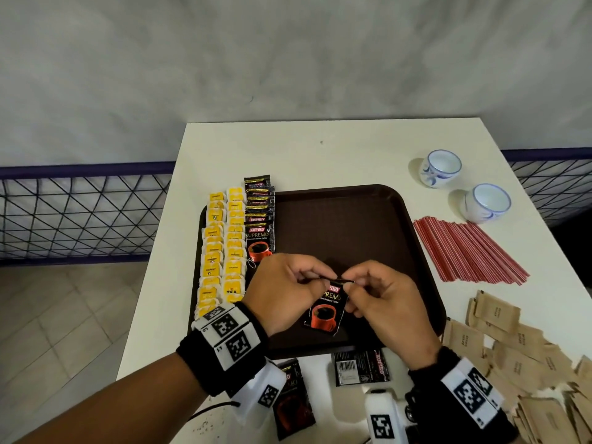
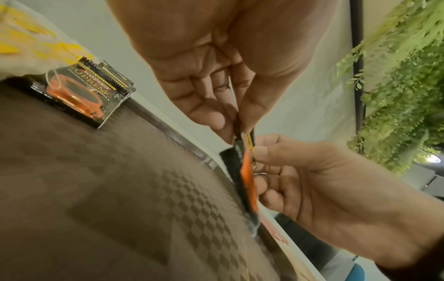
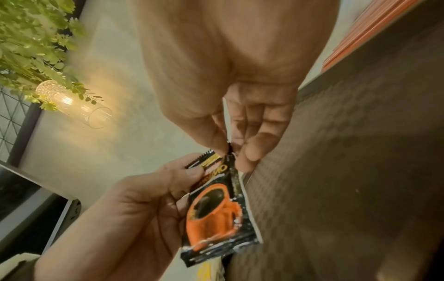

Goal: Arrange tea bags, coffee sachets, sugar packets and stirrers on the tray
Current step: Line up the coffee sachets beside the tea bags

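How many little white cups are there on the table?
2. One cup stands at the table's far right; the other cup sits just nearer, beside the red stirrers. Neither is on the tray.

"KOPIKO SUPREMO" on coffee sachets [image 1: 260,238]

The sugar packets [image 1: 525,357] ran off the right and near edges, and wrist gear covered parts of two loose coffee sachets [image 1: 360,366] near the tray. The tea bags' [image 1: 221,251] small print was too tiny to read.
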`<act>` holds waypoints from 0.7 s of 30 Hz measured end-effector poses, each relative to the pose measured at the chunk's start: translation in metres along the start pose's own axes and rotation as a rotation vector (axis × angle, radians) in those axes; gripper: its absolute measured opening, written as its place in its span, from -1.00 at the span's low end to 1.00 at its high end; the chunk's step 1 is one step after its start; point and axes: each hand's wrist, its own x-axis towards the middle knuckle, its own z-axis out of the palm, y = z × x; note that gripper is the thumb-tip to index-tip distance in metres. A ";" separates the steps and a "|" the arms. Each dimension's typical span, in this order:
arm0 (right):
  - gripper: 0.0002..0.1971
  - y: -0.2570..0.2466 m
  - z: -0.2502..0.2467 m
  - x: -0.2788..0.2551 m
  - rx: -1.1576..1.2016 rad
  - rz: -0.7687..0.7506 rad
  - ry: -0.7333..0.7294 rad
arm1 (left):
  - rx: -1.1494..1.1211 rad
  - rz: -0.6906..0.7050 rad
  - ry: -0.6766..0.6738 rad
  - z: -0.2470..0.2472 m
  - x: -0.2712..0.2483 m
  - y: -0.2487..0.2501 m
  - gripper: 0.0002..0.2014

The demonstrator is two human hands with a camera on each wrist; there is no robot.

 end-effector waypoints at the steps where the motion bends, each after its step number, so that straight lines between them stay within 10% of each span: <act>1: -0.71 0.001 0.001 0.000 -0.003 0.000 -0.002 | 0.017 0.011 -0.007 0.000 0.000 -0.002 -0.82; 11: -0.90 0.008 -0.012 -0.021 -0.185 0.092 -0.020 | 0.429 0.025 -0.209 -0.045 0.028 -0.001 -0.92; 21: -0.78 0.035 -0.038 -0.078 -0.770 0.129 -0.311 | 0.433 -0.115 -0.070 -0.104 0.083 -0.022 -0.84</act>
